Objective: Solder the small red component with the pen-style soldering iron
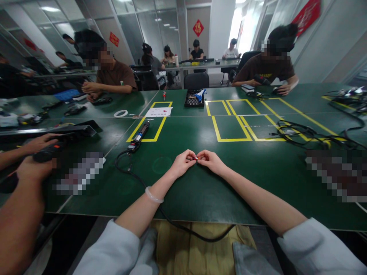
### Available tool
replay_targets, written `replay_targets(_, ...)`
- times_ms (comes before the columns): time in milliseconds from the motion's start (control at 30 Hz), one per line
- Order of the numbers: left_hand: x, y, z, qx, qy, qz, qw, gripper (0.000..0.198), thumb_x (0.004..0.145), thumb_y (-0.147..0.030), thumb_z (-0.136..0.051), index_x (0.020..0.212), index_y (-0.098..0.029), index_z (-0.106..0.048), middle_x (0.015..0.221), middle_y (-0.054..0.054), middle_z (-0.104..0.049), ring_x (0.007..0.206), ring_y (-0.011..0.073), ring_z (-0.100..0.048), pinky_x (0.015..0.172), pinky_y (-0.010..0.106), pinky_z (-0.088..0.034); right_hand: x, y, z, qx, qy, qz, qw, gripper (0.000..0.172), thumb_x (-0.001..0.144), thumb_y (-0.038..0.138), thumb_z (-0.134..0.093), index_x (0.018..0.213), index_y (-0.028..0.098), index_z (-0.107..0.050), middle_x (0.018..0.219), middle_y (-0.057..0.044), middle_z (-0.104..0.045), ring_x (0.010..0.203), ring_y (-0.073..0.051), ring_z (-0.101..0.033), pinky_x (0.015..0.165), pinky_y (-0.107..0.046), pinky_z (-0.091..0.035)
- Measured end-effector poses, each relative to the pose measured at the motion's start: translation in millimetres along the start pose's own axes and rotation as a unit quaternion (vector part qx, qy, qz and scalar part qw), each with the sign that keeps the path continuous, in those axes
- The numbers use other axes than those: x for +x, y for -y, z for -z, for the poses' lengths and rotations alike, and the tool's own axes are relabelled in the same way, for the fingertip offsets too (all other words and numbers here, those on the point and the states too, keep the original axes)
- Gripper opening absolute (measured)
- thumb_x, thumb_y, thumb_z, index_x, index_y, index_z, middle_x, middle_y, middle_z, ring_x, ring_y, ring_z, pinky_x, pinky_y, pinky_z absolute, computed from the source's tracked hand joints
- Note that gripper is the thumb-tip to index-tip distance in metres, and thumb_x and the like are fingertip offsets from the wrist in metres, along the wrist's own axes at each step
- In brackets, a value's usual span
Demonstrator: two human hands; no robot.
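Just above the green table (183, 191), my left hand (184, 162) and my right hand (211, 161) meet fingertip to fingertip. Between them is a tiny red and silvery piece (196, 158), pinched by the closed fingers of both. It is too small to name and mostly covered by the fingertips. To the left of my hands lies an electric screwdriver (141, 134) inside a yellow tape outline, its black cable (134, 175) running down over the table's front edge.
A black tray (195, 100) holds a blue and white tool (200, 94). A paper label (159, 112) and a tape roll (120, 114) lie left of it. Tangled black cables (298, 133) spread at right. A co-worker's hands (36, 164) hold a dark tool at far left; people sit opposite.
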State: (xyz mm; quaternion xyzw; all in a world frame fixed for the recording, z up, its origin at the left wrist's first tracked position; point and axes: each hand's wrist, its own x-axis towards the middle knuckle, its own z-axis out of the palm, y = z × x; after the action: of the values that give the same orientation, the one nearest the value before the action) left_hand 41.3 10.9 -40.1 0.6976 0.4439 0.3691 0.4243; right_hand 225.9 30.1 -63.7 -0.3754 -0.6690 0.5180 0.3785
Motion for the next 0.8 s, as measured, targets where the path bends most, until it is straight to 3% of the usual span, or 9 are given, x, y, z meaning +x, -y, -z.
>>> replay_targets(267, 1, 8, 0.7, 0.008, -0.008, -0.008, 1.0, 0.019, 0.076, -0.017, -0.062, 0.093, -0.016, -0.055, 0.091, 0.003, -0.061, 0.084, 0.0129, -0.06, 0.075, 0.026, -0.05, -7, 4, -10, -0.15, -0.053, 0.08, 0.984, 0.014, 0.076, 0.017, -0.058, 0.091, 0.017, -0.058, 0.075, 0.001, -0.057, 0.061, -0.01, -0.051, 0.059, -0.023, -0.042)
replay_targets(433, 0, 7, -0.8, 0.02, -0.003, -0.017, 1.0, 0.033, 0.075, -0.017, -0.062, 0.107, -0.018, -0.053, 0.094, 0.004, -0.06, 0.083, 0.0124, -0.06, 0.076, 0.027, -0.05, -7, 6, -9, -0.166, -0.051, 0.09, 0.981, 0.015, 0.076, 0.015, -0.057, 0.09, 0.017, -0.058, 0.074, 0.002, -0.056, 0.061, -0.011, -0.051, 0.06, -0.023, -0.042)
replay_targets(567, 1, 5, 7.6, 0.068, 0.037, -0.038, 0.996, 0.042, 0.078, -0.022, -0.061, 0.119, -0.019, -0.05, 0.095, 0.004, -0.061, 0.086, 0.0139, -0.061, 0.082, 0.03, -0.05, -7, 7, -8, -0.162, -0.047, 0.087, 0.982, 0.014, 0.076, 0.016, -0.059, 0.09, 0.017, -0.058, 0.072, 0.002, -0.055, 0.06, -0.01, -0.05, 0.059, -0.023, -0.041)
replay_targets(667, 5, 7, 39.8, 0.173, 0.022, -0.058, 0.983, 0.047, 0.081, -0.034, -0.061, 0.125, -0.021, -0.051, 0.11, 0.007, -0.059, 0.101, 0.0174, -0.059, 0.093, 0.034, -0.046, -8, 8, -8, -0.147, -0.048, 0.073, 0.985, 0.014, 0.077, 0.018, -0.059, 0.09, 0.017, -0.059, 0.07, 0.002, -0.055, 0.06, -0.011, -0.049, 0.059, -0.023, -0.041)
replay_targets(733, 7, 15, 77.5, 0.286, -0.042, -0.052, 0.956, 0.048, 0.081, -0.04, -0.06, 0.124, -0.021, -0.052, 0.121, 0.009, -0.055, 0.113, 0.021, -0.054, 0.1, 0.036, -0.042, -8, 8, -7, -0.136, -0.046, 0.061, 0.988, 0.014, 0.077, 0.019, -0.06, 0.091, 0.017, -0.059, 0.068, 0.003, -0.054, 0.059, -0.011, -0.049, 0.058, -0.023, -0.04)
replay_targets(800, 6, 27, 123.6, 0.406, -0.131, 0.0, 0.905, 0.051, 0.08, -0.041, -0.061, 0.125, -0.018, -0.051, 0.131, 0.012, -0.049, 0.124, 0.0261, -0.045, 0.106, 0.041, -0.035, -8, 8, -7, -0.131, -0.043, 0.053, 0.989, 0.015, 0.077, 0.02, -0.06, 0.092, 0.017, -0.059, 0.068, 0.003, -0.054, 0.059, -0.011, -0.048, 0.057, -0.023, -0.04)
